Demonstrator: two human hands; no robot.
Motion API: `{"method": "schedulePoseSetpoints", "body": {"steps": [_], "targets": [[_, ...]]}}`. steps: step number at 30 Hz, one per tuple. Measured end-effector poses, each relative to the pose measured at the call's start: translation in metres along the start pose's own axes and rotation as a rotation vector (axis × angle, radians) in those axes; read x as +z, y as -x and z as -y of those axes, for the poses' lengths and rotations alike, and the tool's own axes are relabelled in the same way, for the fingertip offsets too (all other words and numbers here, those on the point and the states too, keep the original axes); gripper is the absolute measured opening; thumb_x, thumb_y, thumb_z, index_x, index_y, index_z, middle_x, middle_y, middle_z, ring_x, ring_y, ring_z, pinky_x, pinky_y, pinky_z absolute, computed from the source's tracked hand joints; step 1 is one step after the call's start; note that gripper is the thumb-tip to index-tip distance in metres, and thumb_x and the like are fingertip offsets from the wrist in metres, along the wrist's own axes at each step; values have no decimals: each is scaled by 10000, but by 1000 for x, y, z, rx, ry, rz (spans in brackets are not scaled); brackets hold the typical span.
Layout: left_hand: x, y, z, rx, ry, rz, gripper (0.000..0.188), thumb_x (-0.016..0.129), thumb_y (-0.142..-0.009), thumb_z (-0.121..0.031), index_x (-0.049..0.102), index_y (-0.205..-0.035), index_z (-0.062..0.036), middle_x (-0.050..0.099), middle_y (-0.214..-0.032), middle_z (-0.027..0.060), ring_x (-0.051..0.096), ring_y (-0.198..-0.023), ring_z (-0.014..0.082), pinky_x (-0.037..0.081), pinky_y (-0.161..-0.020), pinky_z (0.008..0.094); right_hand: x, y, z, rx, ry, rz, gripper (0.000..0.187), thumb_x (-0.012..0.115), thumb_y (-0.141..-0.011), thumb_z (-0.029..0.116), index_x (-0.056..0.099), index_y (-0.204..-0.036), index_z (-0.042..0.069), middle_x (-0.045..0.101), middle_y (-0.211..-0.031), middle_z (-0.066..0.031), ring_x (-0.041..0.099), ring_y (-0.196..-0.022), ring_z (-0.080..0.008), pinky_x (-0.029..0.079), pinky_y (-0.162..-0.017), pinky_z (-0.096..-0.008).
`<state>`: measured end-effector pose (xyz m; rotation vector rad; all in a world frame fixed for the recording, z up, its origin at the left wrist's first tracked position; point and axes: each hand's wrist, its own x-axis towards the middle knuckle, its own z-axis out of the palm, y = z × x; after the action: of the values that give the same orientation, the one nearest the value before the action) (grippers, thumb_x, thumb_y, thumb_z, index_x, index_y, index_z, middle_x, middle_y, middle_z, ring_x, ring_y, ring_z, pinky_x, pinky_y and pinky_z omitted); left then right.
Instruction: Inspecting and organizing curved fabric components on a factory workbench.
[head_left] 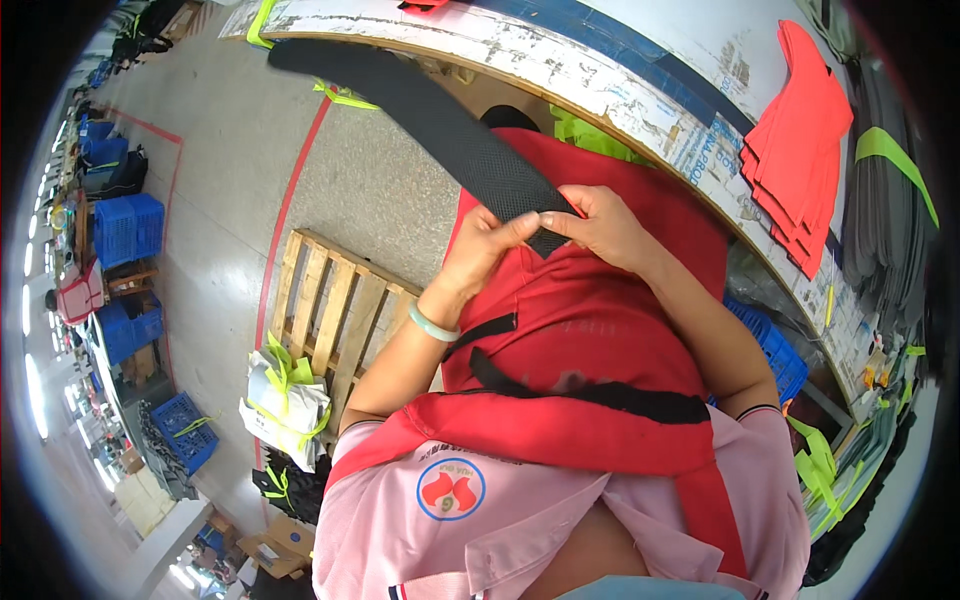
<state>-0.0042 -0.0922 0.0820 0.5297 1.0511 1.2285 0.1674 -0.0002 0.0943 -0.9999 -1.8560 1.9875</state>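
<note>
A long black padded mesh strip [430, 130] stretches from my hands toward the far left, its rounded far end in the air beside the worktable edge. My left hand [480, 250] is closed on the strip's near end, thumb on top. Opposite it, my right hand [605, 225] pinches the same end, and the two thumbs almost meet. A bit of red shows along the edge under my right fingers. Below the strip lies the red apron [590, 330] that I wear. What the fingers underneath do is hidden.
A worktable [735, 180] curves along the right, bearing stacked red fabric pieces [800, 140] and a bundle of grey strips [880, 220] with a yellow-green tie. On the floor at left are a wooden pallet [318, 315], a white tied bundle [285, 400] and blue crates [128, 228].
</note>
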Motion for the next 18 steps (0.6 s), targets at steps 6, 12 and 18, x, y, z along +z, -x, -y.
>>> {"method": "schedulePoseSetpoints", "body": {"steps": [6,12,18], "targets": [[-15,-36,-3,81,574,-140,220,608,-915,-60,569,-1120,11,654,-1071,124,664,-944,251,570,-843,394,12,4,11,-148,-118,-228,153,599,-941,184,621,-932,33,564,-764,1,484,-620,-33,398,-520,-187],[-11,-43,-11,28,701,-129,255,579,-947,-141,551,-1134,29,638,-1120,161,637,-1029,284,539,-904,439,17,16,11,-230,-89,-449,131,591,-936,112,639,-1001,9,600,-837,-5,505,-611,-34,424,-527,-180],[-1,-41,-7,31,697,-75,335,509,-984,-271,541,-1165,9,624,-1158,140,610,-1081,268,501,-958,425,16,13,4,-76,-44,-472,174,603,-916,89,661,-1053,-3,648,-838,-16,571,-661,-51,470,-564,-192]]}}
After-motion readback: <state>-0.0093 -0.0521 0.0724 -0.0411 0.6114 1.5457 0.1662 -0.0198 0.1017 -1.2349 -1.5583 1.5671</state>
